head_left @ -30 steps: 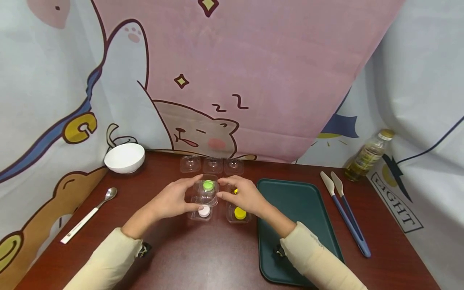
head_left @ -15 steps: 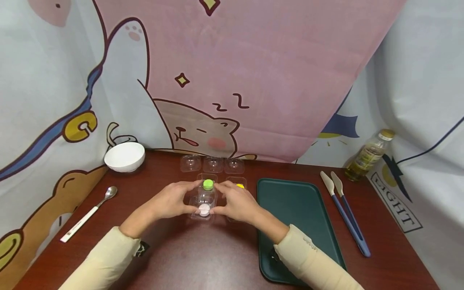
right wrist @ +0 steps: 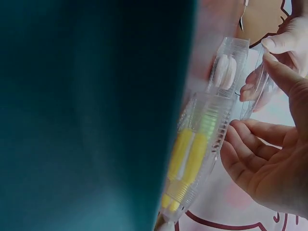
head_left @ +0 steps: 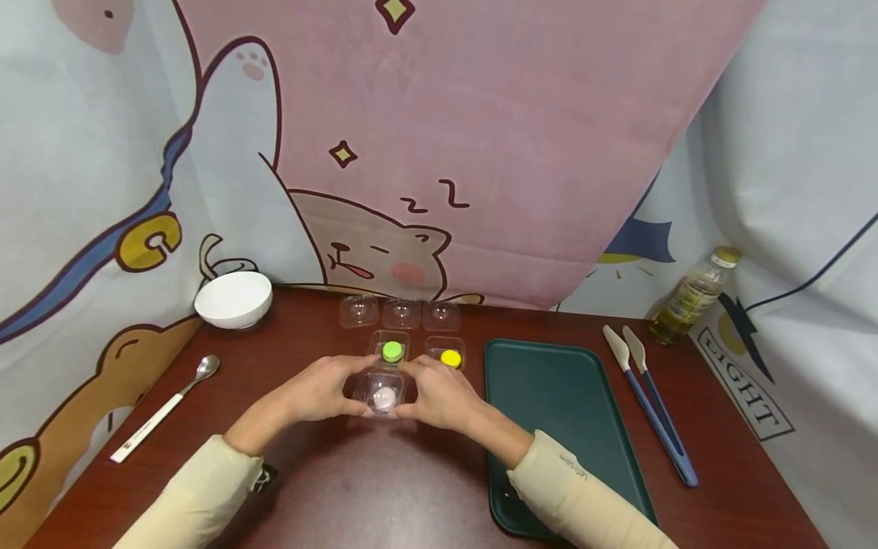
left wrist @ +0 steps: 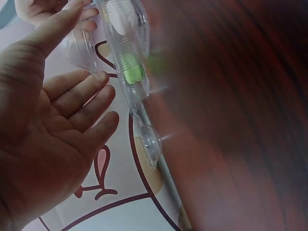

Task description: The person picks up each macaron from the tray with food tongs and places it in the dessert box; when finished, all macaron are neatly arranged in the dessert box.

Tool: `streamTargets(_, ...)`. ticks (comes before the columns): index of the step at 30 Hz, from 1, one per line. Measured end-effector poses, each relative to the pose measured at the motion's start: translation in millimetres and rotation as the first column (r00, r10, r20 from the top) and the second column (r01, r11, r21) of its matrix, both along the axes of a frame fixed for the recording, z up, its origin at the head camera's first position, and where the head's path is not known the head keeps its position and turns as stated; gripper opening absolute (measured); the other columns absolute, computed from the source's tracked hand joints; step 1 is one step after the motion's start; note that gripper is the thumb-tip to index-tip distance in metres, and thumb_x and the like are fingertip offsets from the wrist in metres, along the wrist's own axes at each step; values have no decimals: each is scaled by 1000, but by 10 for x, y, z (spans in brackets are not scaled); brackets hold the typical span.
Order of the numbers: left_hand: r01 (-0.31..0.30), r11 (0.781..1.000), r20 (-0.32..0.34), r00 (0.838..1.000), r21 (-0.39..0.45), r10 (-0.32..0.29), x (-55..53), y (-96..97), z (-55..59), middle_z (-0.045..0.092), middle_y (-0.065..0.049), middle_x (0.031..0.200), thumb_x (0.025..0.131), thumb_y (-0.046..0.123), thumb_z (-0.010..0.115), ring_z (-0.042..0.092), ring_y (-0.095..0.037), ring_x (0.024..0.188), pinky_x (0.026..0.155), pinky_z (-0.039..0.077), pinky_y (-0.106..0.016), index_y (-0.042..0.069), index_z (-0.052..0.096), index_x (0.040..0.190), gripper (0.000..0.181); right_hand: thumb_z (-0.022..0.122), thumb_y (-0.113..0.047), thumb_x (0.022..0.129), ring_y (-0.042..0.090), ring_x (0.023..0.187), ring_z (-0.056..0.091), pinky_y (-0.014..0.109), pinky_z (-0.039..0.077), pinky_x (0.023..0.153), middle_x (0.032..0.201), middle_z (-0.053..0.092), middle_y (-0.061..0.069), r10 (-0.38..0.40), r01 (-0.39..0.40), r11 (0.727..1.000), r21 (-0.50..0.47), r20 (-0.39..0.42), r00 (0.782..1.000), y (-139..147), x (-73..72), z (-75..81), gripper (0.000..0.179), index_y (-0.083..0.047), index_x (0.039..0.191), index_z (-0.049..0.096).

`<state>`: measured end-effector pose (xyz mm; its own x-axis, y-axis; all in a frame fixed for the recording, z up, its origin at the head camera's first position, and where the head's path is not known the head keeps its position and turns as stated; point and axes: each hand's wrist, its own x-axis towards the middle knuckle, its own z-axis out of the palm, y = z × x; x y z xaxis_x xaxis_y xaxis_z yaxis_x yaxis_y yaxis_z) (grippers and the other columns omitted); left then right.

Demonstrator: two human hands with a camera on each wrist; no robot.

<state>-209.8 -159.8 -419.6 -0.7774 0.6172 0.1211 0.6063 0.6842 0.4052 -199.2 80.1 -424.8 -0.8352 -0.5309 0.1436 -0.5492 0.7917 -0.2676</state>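
Observation:
Both hands hold a clear plastic lid [right wrist: 260,82] by its two sides. My left hand [head_left: 318,393] has thumb and fingers at its left edge, and my right hand [head_left: 442,395] pinches its right edge. Beneath the lid, a pale pink macaron [head_left: 385,398] sits in a clear plastic base [right wrist: 230,53]; the wrist views show the lid apart from this base. Just behind stands another base with a green macaron [head_left: 392,351]. To the right, a yellow macaron [head_left: 450,358] lies in its own base. A nearer yellow macaron [right wrist: 195,156] is hidden by my right hand in the head view.
Several clear domed lids [head_left: 401,313] line the table's back edge. A dark green tray [head_left: 555,427] lies under my right forearm. Tongs [head_left: 655,412] and an oil bottle [head_left: 693,297] are far right. A white bowl [head_left: 233,300] and spoon [head_left: 165,408] are at left.
The lid has come nearer to the person, from over the green macaron to over the pale pink one. My right hand has moved left and now grips the lid's right side.

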Motion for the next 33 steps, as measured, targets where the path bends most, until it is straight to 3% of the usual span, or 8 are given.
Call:
streamTargets(12,-41,999,71,997,1,41,14,-19,-96,67,-10,136,76,38,89,66,-23,119,101,54,-45,6,55,145,84,84,-58,73,18,99,70,36,60,75,120,71,4,-5,6,999,42,-28,1000,-40,-11,-81,75,-14,131,68)
streamTargets(25,-84,996,65,994,-25,85,3,-32,-158,67,-15,135,75,43,89,66,-29,122,102,54,-47,-2,57,141,87,84,-60,72,22,99,72,38,60,80,121,71,5,-6,9,997,74,-43,999,-58,-38,-105,76,-14,131,68)
streamTargets(33,-89,996,80,993,-17,91,-12,-43,-183,70,-9,130,74,44,89,67,-23,116,99,55,-46,5,60,139,81,84,-60,72,23,102,71,40,59,84,123,71,5,-15,18,995,95,-32,999,-74,-42,-99,77,-15,132,68)
